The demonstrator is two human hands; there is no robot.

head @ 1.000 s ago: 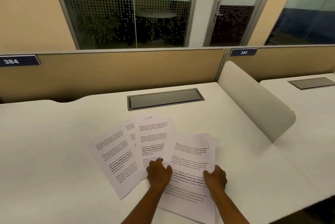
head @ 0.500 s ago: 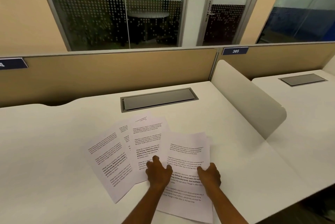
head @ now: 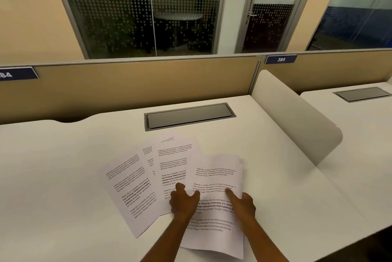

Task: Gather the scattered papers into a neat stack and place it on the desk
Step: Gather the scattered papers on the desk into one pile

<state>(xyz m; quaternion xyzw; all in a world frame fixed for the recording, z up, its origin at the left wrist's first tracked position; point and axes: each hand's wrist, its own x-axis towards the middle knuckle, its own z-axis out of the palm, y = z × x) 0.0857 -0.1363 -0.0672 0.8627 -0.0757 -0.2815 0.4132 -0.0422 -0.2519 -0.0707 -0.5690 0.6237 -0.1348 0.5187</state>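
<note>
Several printed papers (head: 161, 179) lie fanned and overlapping on the white desk (head: 63, 166), near its front edge and in front of the shut grey cable hatch (head: 188, 115). Left hand (head: 184, 201) rests flat, fingers spread, across the seam of two sheets. Right hand (head: 241, 203) presses the rightmost sheet (head: 216, 177) with its forefinger extended; neither hand grips anything.

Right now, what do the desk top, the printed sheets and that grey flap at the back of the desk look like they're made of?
Desk top: probably laminate board, matt off-white, with no grain or glare.
Printed sheets: thin white office paper; the right sheet's near edge curls over the desk edge.
Grey flap: likely brushed metal or grey plastic, a faint sheen in its recessed frame; can't tell which.
</note>
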